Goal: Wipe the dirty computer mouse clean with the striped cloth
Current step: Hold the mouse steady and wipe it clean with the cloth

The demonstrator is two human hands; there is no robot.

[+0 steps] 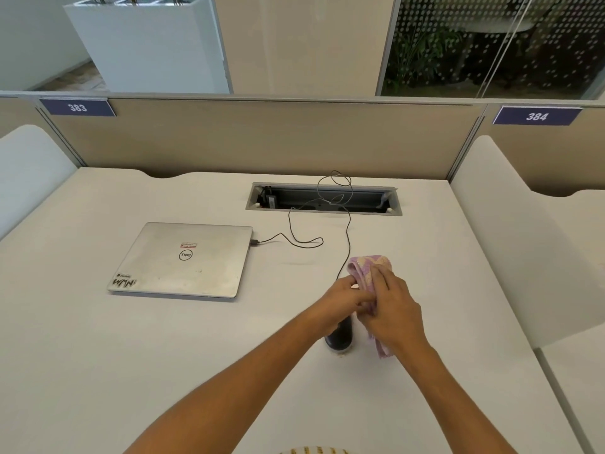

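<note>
A black computer mouse [340, 337] is held just above the white desk, only its rear end showing below my hands. My left hand [337, 304] grips the mouse from the left side. My right hand [394, 309] presses the pink-and-purple striped cloth [368, 268] against the mouse's right side and top. The cloth bunches above my fingers, and one end of it hangs below my right wrist. The mouse's thin black cable [347, 244] runs away from it towards the back of the desk.
A closed silver laptop [183, 258] lies to the left with a cable plugged into its right edge. An open cable tray [322, 199] is sunk into the desk at the back. Beige partitions and white side dividers enclose the desk [131, 355].
</note>
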